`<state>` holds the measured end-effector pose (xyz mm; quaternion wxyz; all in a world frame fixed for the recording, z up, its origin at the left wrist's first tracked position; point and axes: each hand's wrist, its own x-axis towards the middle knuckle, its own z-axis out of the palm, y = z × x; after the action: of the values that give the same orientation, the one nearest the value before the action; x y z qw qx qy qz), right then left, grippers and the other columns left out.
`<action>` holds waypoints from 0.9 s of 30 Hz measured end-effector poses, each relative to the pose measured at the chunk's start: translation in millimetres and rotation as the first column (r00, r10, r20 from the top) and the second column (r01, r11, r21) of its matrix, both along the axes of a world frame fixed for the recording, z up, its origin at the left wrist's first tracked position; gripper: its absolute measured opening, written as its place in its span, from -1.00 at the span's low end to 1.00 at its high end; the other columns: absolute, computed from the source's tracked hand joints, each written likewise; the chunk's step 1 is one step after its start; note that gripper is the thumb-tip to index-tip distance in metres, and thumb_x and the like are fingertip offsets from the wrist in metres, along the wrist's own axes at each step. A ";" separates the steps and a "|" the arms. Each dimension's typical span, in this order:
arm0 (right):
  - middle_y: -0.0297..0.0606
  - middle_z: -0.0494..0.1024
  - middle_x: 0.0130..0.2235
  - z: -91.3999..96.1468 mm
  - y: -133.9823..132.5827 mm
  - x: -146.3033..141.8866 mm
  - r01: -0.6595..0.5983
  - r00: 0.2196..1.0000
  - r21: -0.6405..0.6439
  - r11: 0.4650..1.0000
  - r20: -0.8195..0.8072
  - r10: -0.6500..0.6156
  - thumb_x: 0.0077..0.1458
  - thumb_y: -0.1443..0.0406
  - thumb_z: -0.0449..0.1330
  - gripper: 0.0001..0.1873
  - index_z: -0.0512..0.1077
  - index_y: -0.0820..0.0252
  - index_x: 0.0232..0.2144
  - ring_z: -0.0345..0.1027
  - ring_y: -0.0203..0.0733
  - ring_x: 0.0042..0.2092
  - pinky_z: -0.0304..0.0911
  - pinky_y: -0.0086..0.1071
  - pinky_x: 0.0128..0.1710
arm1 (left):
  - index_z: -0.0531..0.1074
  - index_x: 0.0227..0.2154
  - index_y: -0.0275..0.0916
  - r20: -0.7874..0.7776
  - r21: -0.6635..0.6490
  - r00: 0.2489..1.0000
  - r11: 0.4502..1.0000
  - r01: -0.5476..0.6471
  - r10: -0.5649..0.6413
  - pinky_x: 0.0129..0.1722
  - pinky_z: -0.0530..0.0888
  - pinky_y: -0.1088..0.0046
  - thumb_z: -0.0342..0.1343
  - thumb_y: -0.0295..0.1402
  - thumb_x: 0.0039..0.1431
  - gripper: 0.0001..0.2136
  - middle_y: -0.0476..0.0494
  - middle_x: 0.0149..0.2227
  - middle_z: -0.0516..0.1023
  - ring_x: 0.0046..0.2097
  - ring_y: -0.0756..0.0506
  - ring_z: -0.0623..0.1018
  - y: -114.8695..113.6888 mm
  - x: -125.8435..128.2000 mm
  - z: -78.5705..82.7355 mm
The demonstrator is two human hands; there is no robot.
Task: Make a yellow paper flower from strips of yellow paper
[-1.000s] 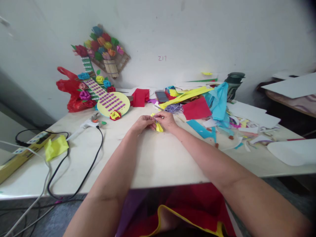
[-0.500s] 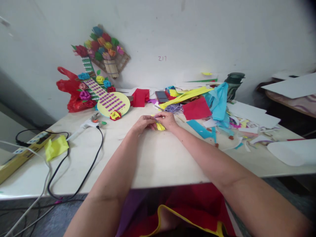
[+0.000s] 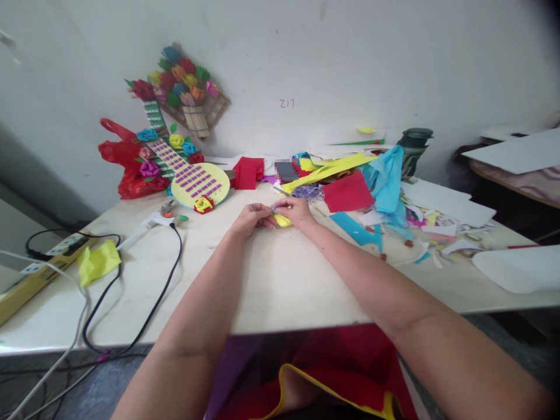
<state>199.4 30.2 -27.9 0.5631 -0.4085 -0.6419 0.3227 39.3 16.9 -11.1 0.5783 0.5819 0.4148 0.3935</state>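
At the middle of the table, a small gathered piece of yellow crepe paper [image 3: 282,221] is held between both hands. My left hand [image 3: 254,218] pinches it from the left side. From the right, the fingers of my right hand [image 3: 298,211] are closed on its upper end. A bit of purple shows at the fingertips, too small to tell what it is. Just behind the hands lies a tangle of purple string [image 3: 308,192], beside a long yellow paper strip [image 3: 328,174]. A red paper sheet [image 3: 349,192] is to the right of the string.
Left stand a yellow banjo-shaped craft [image 3: 214,175] with paper flowers, a glue gun [image 3: 158,219] with a black cord, a yellow paper scrap [image 3: 100,262] and a power strip [image 3: 44,274]. Right are blue paper [image 3: 387,181], scraps, white sheets [image 3: 450,201] and a dark green bottle [image 3: 415,153].
My fingers have shifted slightly around the yellow crepe paper, and less of its lower end shows below them. Both hands stay in about the same place.
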 end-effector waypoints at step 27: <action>-0.40 0.49 -0.55 2.2 -4.1 -4.6 -0.044 0.989 -0.147 0.988 -0.149 0.022 -0.32 0.39 0.20 -0.84 0.49 0.25 -0.52 0.23 -0.42 -0.55 0.20 -0.51 -0.53 | 0.32 -0.51 -0.34 -0.050 0.092 0.999 0.996 0.003 0.002 -0.63 0.25 0.59 0.21 -0.14 -0.11 -0.67 -0.10 -0.57 0.49 -0.64 0.09 0.40 -1.6 5.4 1.6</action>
<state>194.8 26.1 -25.6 0.5711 -0.4140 -0.5792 0.4087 44.7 15.3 -9.5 0.5406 0.6175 0.4105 0.3975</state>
